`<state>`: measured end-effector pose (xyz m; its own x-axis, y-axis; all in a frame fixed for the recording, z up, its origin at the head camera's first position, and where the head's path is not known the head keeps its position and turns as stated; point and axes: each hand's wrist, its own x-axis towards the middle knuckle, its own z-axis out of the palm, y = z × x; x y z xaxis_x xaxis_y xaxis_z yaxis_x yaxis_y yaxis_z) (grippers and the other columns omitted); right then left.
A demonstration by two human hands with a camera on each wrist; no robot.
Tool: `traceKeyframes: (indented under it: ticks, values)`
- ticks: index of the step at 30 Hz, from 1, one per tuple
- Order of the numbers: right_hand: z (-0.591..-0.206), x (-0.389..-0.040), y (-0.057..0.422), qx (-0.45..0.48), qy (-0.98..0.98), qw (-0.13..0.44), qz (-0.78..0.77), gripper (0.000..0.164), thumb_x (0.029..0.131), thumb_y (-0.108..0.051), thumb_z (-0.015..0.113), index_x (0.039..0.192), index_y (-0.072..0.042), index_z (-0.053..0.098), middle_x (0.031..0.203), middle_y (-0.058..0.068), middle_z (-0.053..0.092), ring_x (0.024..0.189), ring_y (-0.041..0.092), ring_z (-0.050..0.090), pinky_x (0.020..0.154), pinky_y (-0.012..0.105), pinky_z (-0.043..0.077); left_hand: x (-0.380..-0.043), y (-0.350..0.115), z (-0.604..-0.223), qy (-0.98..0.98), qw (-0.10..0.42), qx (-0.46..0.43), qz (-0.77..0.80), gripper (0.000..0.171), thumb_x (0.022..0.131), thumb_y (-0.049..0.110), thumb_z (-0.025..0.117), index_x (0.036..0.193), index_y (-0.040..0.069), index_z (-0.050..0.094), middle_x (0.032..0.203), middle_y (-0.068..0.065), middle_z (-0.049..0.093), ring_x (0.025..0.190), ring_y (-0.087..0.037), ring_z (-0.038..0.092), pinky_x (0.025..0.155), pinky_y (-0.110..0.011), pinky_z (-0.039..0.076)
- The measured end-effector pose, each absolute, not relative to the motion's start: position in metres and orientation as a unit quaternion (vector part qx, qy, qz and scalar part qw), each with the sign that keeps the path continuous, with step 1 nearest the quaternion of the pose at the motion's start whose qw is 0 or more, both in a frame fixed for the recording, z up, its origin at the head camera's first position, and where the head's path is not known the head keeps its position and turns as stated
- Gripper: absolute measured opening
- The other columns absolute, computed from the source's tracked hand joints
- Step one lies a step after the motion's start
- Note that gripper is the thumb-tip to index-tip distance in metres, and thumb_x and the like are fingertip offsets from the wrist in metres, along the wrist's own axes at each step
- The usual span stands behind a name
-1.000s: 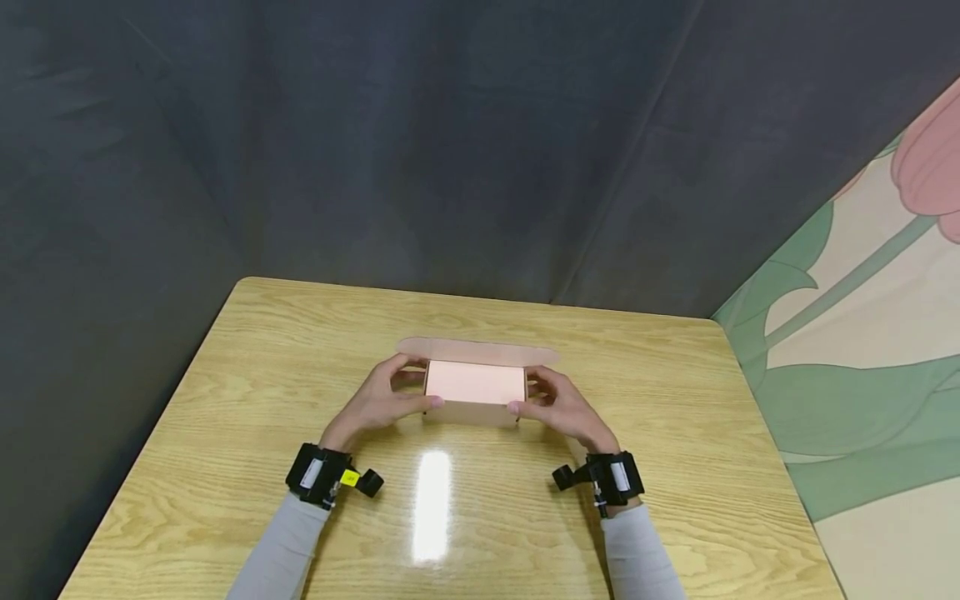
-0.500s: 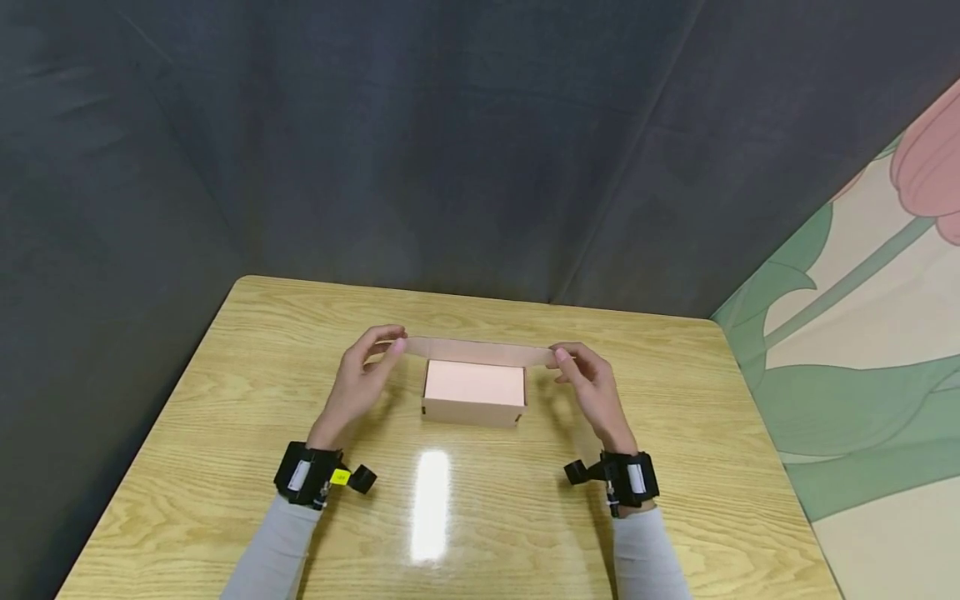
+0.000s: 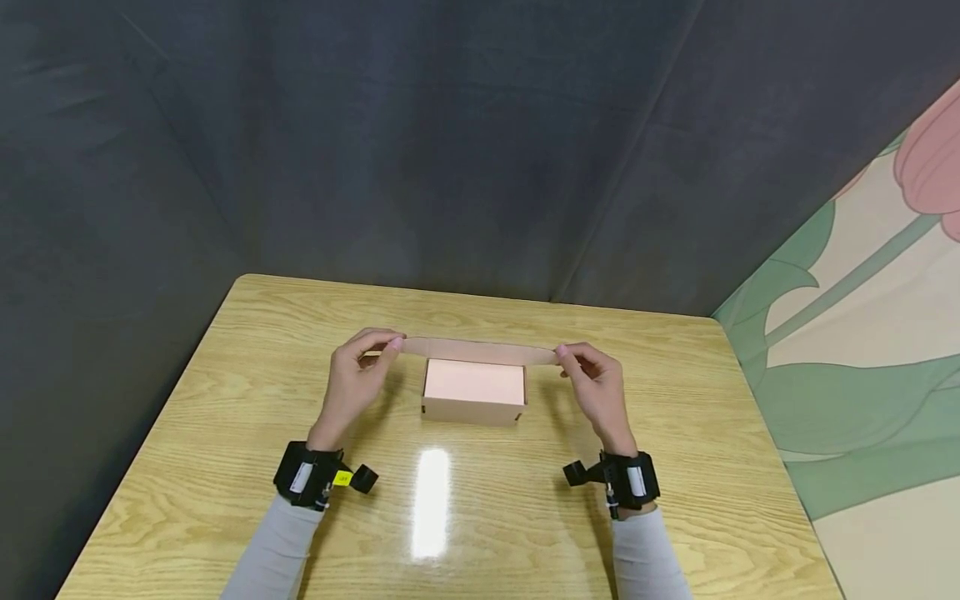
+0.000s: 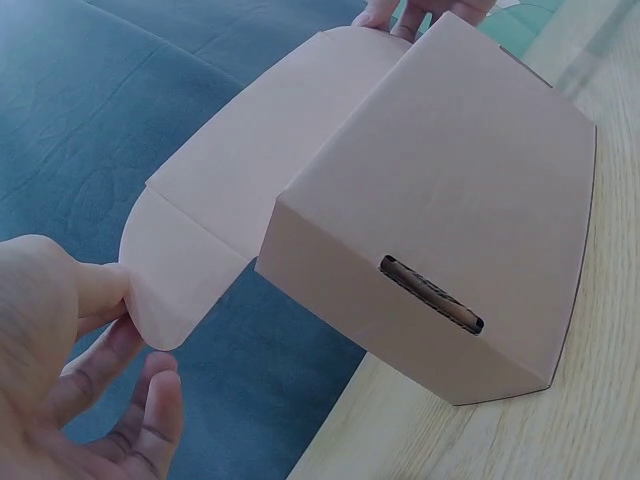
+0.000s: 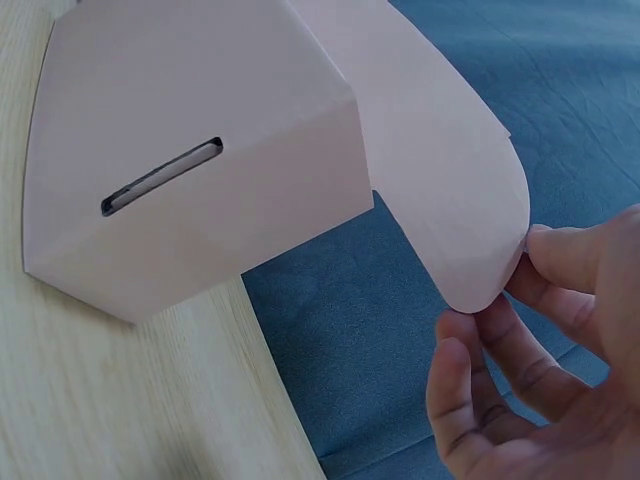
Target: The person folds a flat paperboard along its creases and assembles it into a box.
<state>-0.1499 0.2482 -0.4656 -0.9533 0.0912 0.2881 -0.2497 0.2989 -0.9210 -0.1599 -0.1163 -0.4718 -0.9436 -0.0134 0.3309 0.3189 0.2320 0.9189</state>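
Observation:
A small cardboard box (image 3: 474, 411) stands near the middle of the table, its pale upper side facing up. Along its far edge runs a long flap (image 3: 480, 352) with rounded ends. My left hand (image 3: 351, 385) pinches the flap's left end between thumb and fingers; in the left wrist view this rounded end (image 4: 185, 265) is close up. The opposite end is pinched by my right hand (image 3: 602, 396), and the right wrist view shows thumb and fingertips on that rounded tip (image 5: 470, 250). Slots (image 5: 160, 178) show near the box's corners.
The wooden table (image 3: 262, 358) has a bright light reflection (image 3: 431, 500) in front of the box. A dark curtain (image 3: 450, 150) hangs behind the far edge. Fabric with a flower print (image 3: 885, 400) lies beyond the right edge.
Both hands have left the box's sides and moved outward and away to the flap's two ends, which they now pinch. The box has stayed in place. Little differs over the last half second.

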Motion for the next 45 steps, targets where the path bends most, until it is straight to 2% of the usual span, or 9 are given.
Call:
traceKeyframes:
  ticks: [4, 11, 17, 20, 25, 27, 34, 40, 45]
  values:
    - [-0.464, -0.149, 0.249, 0.051, -0.797, 0.137, 0.586, 0.021, 0.107, -0.016, 0.068, 0.102, 0.001, 0.080, 0.094, 0.010, 0.072, 0.083, 0.031, 0.063, 0.072, 0.024, 0.055, -0.160, -0.118, -0.470, -0.774, 0.135, -0.104, -0.610, 0.016, 0.104, 0.016, 0.073, 0.112, 0.006, 0.082, 0.116, -0.011, 0.078, 0.101, -0.007, 0.069, 0.079, -0.020, 0.057]
    - [-0.459, -0.147, 0.252, 0.068, -0.806, 0.115, 0.577, 0.020, 0.107, -0.015, 0.068, 0.104, 0.001, 0.080, 0.096, 0.020, 0.072, 0.082, 0.015, 0.066, 0.073, 0.025, 0.056, -0.159, -0.125, -0.466, -0.785, 0.112, -0.114, -0.599, 0.017, 0.104, 0.018, 0.073, 0.112, 0.006, 0.083, 0.112, -0.011, 0.078, 0.096, -0.006, 0.069, 0.077, -0.019, 0.058]
    - [-0.455, -0.145, 0.254, 0.073, -0.810, 0.099, 0.573, 0.021, 0.107, -0.015, 0.067, 0.106, 0.002, 0.080, 0.097, 0.021, 0.073, 0.081, 0.008, 0.065, 0.072, 0.025, 0.056, -0.157, -0.128, -0.461, -0.792, 0.095, -0.121, -0.591, 0.016, 0.103, 0.017, 0.075, 0.110, 0.006, 0.084, 0.111, -0.012, 0.079, 0.092, -0.007, 0.070, 0.076, -0.021, 0.060]
    - [-0.453, -0.144, 0.254, 0.076, -0.812, 0.092, 0.572, 0.020, 0.107, -0.014, 0.068, 0.106, 0.002, 0.080, 0.097, 0.023, 0.073, 0.079, 0.012, 0.065, 0.071, 0.025, 0.056, -0.156, -0.130, -0.458, -0.794, 0.084, -0.125, -0.589, 0.016, 0.102, 0.017, 0.075, 0.109, 0.006, 0.084, 0.110, -0.012, 0.078, 0.092, -0.008, 0.070, 0.076, -0.021, 0.060]
    - [-0.448, -0.142, 0.255, 0.083, -0.822, 0.075, 0.558, 0.019, 0.107, -0.013, 0.066, 0.108, 0.000, 0.080, 0.095, 0.021, 0.073, 0.078, 0.032, 0.064, 0.064, 0.023, 0.049, -0.156, -0.133, -0.456, -0.794, 0.068, -0.132, -0.589, 0.015, 0.102, 0.016, 0.075, 0.108, 0.005, 0.084, 0.109, -0.013, 0.078, 0.090, -0.011, 0.071, 0.075, -0.021, 0.060]
    - [-0.448, -0.142, 0.255, 0.086, -0.826, 0.069, 0.553, 0.019, 0.108, -0.013, 0.065, 0.109, -0.001, 0.080, 0.094, 0.020, 0.072, 0.077, 0.035, 0.062, 0.062, 0.023, 0.046, -0.155, -0.133, -0.455, -0.794, 0.062, -0.133, -0.589, 0.015, 0.102, 0.016, 0.075, 0.107, 0.005, 0.084, 0.108, -0.013, 0.078, 0.089, -0.011, 0.071, 0.073, -0.021, 0.060]
    - [-0.447, -0.140, 0.256, 0.114, -0.830, 0.053, 0.544, 0.020, 0.109, -0.013, 0.063, 0.115, -0.002, 0.078, 0.099, 0.020, 0.072, 0.076, 0.031, 0.060, 0.064, 0.024, 0.048, -0.153, -0.133, -0.453, -0.786, 0.046, -0.149, -0.598, 0.012, 0.101, 0.007, 0.073, 0.106, 0.003, 0.083, 0.108, -0.016, 0.078, 0.088, -0.009, 0.071, 0.074, -0.022, 0.060]
    - [-0.446, -0.139, 0.256, 0.150, -0.824, 0.036, 0.545, 0.020, 0.109, -0.009, 0.062, 0.121, -0.003, 0.076, 0.093, 0.018, 0.068, 0.074, 0.027, 0.061, 0.063, 0.028, 0.049, -0.153, -0.130, -0.452, -0.782, 0.030, -0.164, -0.601, 0.011, 0.100, 0.006, 0.074, 0.107, 0.003, 0.082, 0.109, -0.016, 0.078, 0.088, -0.015, 0.072, 0.074, -0.025, 0.061]
    - [-0.447, -0.139, 0.256, 0.165, -0.822, 0.025, 0.545, 0.021, 0.109, -0.009, 0.062, 0.125, -0.003, 0.074, 0.104, 0.018, 0.070, 0.076, 0.030, 0.064, 0.067, 0.032, 0.055, -0.152, -0.128, -0.453, -0.783, 0.017, -0.164, -0.600, 0.013, 0.100, 0.006, 0.074, 0.110, 0.001, 0.081, 0.110, -0.018, 0.077, 0.090, -0.021, 0.072, 0.076, -0.026, 0.060]
